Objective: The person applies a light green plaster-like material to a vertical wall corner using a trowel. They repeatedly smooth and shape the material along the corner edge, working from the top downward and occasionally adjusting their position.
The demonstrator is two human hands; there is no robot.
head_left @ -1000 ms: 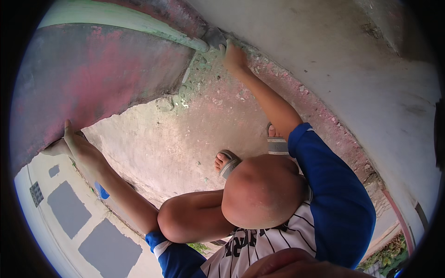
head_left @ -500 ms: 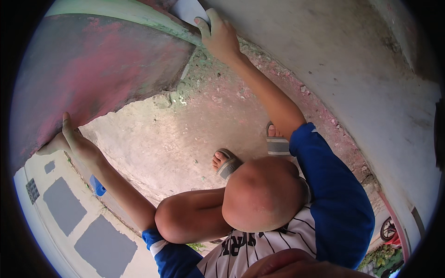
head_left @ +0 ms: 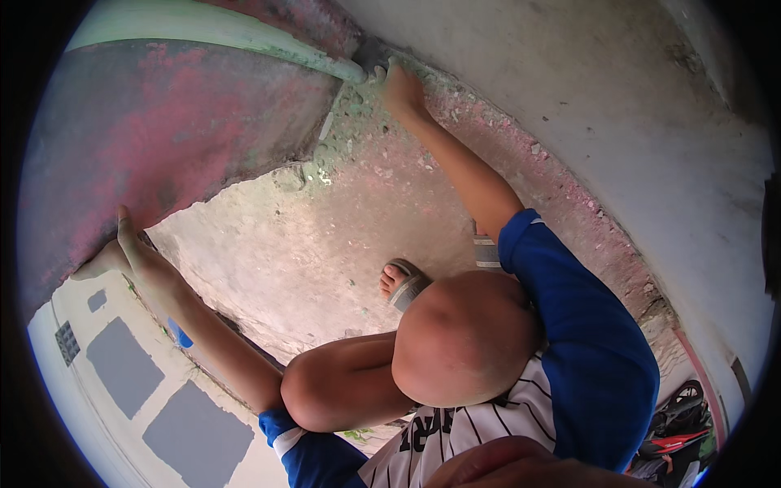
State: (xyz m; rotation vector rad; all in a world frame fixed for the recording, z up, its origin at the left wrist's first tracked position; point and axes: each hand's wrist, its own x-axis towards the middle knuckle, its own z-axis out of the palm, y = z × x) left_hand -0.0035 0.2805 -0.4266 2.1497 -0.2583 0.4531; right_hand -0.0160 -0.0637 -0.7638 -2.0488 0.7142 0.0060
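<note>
My left hand (head_left: 134, 254) braces against the lower edge of a grey wall (head_left: 179, 122) with worn pink patches. Its thumb points up along the wall, apart from the fingers. At the far end, my right hand (head_left: 402, 88) is beside the low end of a pale green pipe (head_left: 244, 37), close to the ground at the wall corner. The fingers of that hand look curled; whatever they hold is hidden from this view.
I squat with bent knees (head_left: 464, 350) over dusty ground (head_left: 325, 228) scattered with pink flakes and rubble. A pale wall (head_left: 569, 98) rises on the right. A building with grey panels (head_left: 195, 431) is at lower left, a red motorcycle (head_left: 671, 443) at lower right.
My right hand has moved down to the foot of the pipe. The white flat piece it held no longer shows. My left hand stays at the wall edge.
</note>
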